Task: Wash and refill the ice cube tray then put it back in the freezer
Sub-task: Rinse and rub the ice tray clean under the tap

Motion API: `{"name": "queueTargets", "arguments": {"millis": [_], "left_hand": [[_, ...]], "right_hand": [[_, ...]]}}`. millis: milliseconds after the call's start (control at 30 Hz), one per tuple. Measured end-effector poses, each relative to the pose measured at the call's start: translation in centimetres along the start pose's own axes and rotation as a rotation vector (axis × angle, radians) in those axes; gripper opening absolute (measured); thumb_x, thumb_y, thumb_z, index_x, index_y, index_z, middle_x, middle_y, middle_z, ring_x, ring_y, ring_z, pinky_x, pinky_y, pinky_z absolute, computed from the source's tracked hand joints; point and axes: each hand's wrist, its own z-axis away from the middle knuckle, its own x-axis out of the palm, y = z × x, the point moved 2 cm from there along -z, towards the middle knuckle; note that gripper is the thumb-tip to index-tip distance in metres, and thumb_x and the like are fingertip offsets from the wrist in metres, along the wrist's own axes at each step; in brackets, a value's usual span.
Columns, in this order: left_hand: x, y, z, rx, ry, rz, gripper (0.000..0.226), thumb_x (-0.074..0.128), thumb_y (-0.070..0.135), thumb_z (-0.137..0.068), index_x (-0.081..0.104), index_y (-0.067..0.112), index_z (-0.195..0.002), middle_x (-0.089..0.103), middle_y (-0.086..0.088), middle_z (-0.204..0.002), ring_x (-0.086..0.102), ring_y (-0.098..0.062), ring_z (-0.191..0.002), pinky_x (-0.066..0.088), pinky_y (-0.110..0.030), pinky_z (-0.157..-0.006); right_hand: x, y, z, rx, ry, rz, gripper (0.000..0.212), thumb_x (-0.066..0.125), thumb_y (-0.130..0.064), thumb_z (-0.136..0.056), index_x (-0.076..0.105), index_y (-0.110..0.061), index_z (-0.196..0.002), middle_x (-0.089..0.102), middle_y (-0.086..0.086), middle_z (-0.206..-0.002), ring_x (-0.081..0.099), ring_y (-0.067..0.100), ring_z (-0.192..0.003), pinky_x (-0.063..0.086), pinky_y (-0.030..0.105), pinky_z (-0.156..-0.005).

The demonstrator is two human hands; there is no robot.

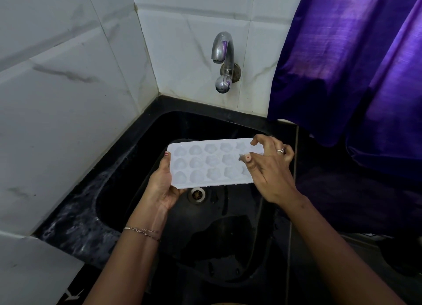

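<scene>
Around me, white glossy tiles (68,99) veined with grey meet in a corner, and a shiny purple curtain (354,65) hangs in folds on the right. Below them sits the black stone sink (217,247), smooth and deep, its rim speckled with wet. I hold the tray (212,165) level over the basin, well below the tap: a white plastic rectangle with rounded corners and three rows of moulded hollows, some heart-like, some flower- or star-like. My left hand (163,186) grips its left end, palm underneath and thumb hooked over the edge. My right hand (271,167) curls around the right end, forefinger bent at the far edge and thumb lying over a hollow. A curved chrome tap (225,53) with a ball knob juts from the wall. The round metal drain (196,194) shows just under the tray's near edge. A thin chain bracelet (142,231) circles my left wrist, and a ring (280,151) sits on a right finger.
</scene>
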Motion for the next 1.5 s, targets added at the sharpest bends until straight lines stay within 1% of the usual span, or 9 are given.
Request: {"name": "queueTargets", "arguments": {"millis": [67, 267, 367, 667, 833, 1000, 1233, 1400, 1500], "left_hand": [[-0.1, -0.1, 0.0, 0.007, 0.0, -0.007, 0.039, 0.035, 0.044, -0.103, 0.065, 0.02, -0.099, 0.077, -0.001, -0.083, 0.074, -0.02, -0.071, 0.054, -0.047, -0.079], [-0.5, -0.2, -0.3, 0.036, 0.011, -0.017, 0.041, 0.033, 0.046, -0.103, 0.065, 0.02, -0.102, 0.077, 0.0, -0.086, 0.074, -0.019, -0.073, 0.055, -0.039, -0.07], [-0.5, -0.5, -0.4, 0.031, 0.017, -0.023, 0.043, 0.033, 0.047, -0.102, 0.065, 0.019, -0.105, 0.077, -0.002, -0.091, 0.074, -0.022, -0.077, 0.056, -0.038, -0.064], [0.1, -0.7, -0.1, 0.006, -0.016, 0.001, 0.04, 0.036, 0.046, -0.102, 0.066, 0.02, -0.103, 0.077, -0.003, -0.093, 0.074, -0.024, -0.083, 0.055, -0.048, -0.084], [0.5, -0.6, 0.0, 0.002, -0.049, 0.01, 0.039, 0.037, 0.046, -0.102, 0.066, 0.019, -0.105, 0.077, -0.004, -0.095, 0.074, -0.024, -0.083, 0.052, -0.05, -0.088], [0.6, -0.5, -0.2, -0.006, -0.06, 0.0, 0.041, 0.036, 0.046, -0.102, 0.064, 0.017, -0.112, 0.076, -0.005, -0.099, 0.074, -0.026, -0.086, 0.059, -0.045, -0.076], [0.4, -0.8, -0.3, -0.004, -0.064, -0.006, 0.041, 0.036, 0.047, -0.102, 0.065, 0.019, -0.106, 0.076, -0.004, -0.096, 0.074, -0.024, -0.083, 0.056, -0.045, -0.08], [0.6, -1.0, -0.2, -0.018, -0.065, -0.011, 0.043, 0.036, 0.048, -0.101, 0.065, 0.019, -0.111, 0.075, -0.005, -0.103, 0.073, -0.025, -0.09, 0.058, -0.043, -0.076], [0.7, -1.0, -0.1, -0.019, -0.064, -0.004, 0.045, 0.037, 0.049, -0.1, 0.064, 0.017, -0.115, 0.074, -0.007, -0.108, 0.071, -0.028, -0.096, 0.056, -0.048, -0.085]], "right_hand": [[-0.1, -0.1, 0.1, -0.009, 0.002, -0.013, 0.075, 0.005, -0.061, -0.096, 0.073, -0.028, -0.092, 0.039, -0.009, -0.125, 0.028, 0.01, -0.125, 0.006, 0.033, -0.103], [-0.9, -1.5, 0.1, -0.08, -0.009, 0.014, 0.05, 0.019, -0.048, -0.099, 0.065, -0.03, -0.101, 0.038, -0.004, -0.136, 0.029, 0.015, -0.129, 0.009, 0.035, -0.102], [-1.0, -2.3, -0.1, -0.14, -0.027, 0.071, 0.05, 0.021, -0.049, -0.099, 0.067, -0.028, -0.101, 0.038, -0.002, -0.137, 0.03, 0.017, -0.128, 0.011, 0.038, -0.101], [-0.1, -2.7, 0.3, -0.169, -0.078, 0.094, 0.049, 0.025, -0.046, -0.1, 0.07, -0.026, -0.096, 0.038, -0.006, -0.133, 0.03, 0.013, -0.125, 0.006, 0.031, -0.099], [-0.5, -2.7, 0.7, -0.129, -0.019, 0.118, 0.05, 0.027, -0.05, -0.097, 0.07, -0.026, -0.093, 0.044, -0.002, -0.126, 0.033, 0.017, -0.124, 0.009, 0.036, -0.1], [-0.6, -2.8, 1.0, -0.068, 0.006, 0.149, 0.051, 0.024, -0.052, -0.097, 0.07, -0.03, -0.092, 0.043, -0.003, -0.13, 0.033, 0.019, -0.126, 0.014, 0.049, -0.106], [-0.7, -2.2, 1.0, -0.131, -0.051, 0.066, 0.045, 0.028, -0.043, -0.098, 0.071, -0.032, -0.099, 0.038, -0.007, -0.132, 0.025, 0.014, -0.128, 0.006, 0.039, -0.104], [-0.8, -1.8, 1.0, -0.064, -0.025, 0.088, 0.043, 0.029, -0.043, -0.096, 0.071, -0.035, -0.095, 0.037, -0.007, -0.132, 0.025, 0.013, -0.127, 0.007, 0.043, -0.106], [-0.7, -2.0, 1.2, -0.095, -0.055, 0.056, 0.04, 0.031, -0.044, -0.094, 0.07, -0.033, -0.1, 0.038, -0.005, -0.135, 0.024, 0.013, -0.128, 0.008, 0.041, -0.104]]}}
